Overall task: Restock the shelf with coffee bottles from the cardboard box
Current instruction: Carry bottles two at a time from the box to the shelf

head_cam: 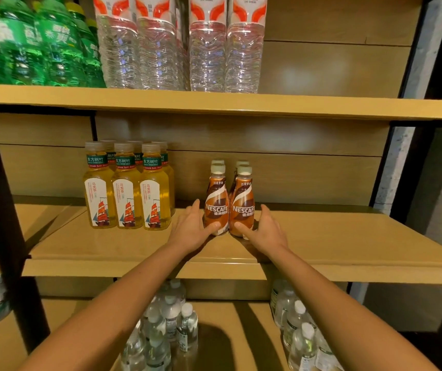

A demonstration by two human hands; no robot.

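ITEM: coffee bottles, middle shelf [321,236], approx. centre. Two front bottles visible w/ two more directly behind, only their caps and shoulders showing. Front left coffee bottle [216,202] and front right coffee bottle [242,203] stand upright, touching side by side, set back from the shelf lip.

HANDS: left hand [191,231] cupped on outer side of the front left bottle, thumb across its lower label, fingers reaching along the far side. Right hand [264,231] mirrors it on the front right bottle. Both curl loosely round the bottle bases; whether they press firmly or are letting go can't be told.

CARDBOARD BOX: not in view.

RISKS (judgement):
- Bottles are narrow-based and tall for their footprint; a shove from low down could tip a front one back into the rear pair, domino-style.
- Squeezing the two together unevenly could twist one so its label faces off-front.
- Pulling hands out fast may drag a bottle toward the lip.
- Tea bottles [127,194] stand near on the left; a wide left elbow/wrist swing could knock the closest one.

LABELS:
- Coffee: "NESCAFE" in white on brown/orange swirl, Chinese chars below and on the neck band, too small to read reliably. Off-white caps.
- Tea: green neck band "东方树叶", white panel "乌龙茶", red-sailed ship graphic, amber liquid.
- Upper shelf: clear water bottles [182,54] w/ red-white wrap, text cropped; green bottles [35,44], blurred.
- Lower shelf: small clear bottles [169,325], labels illegible.
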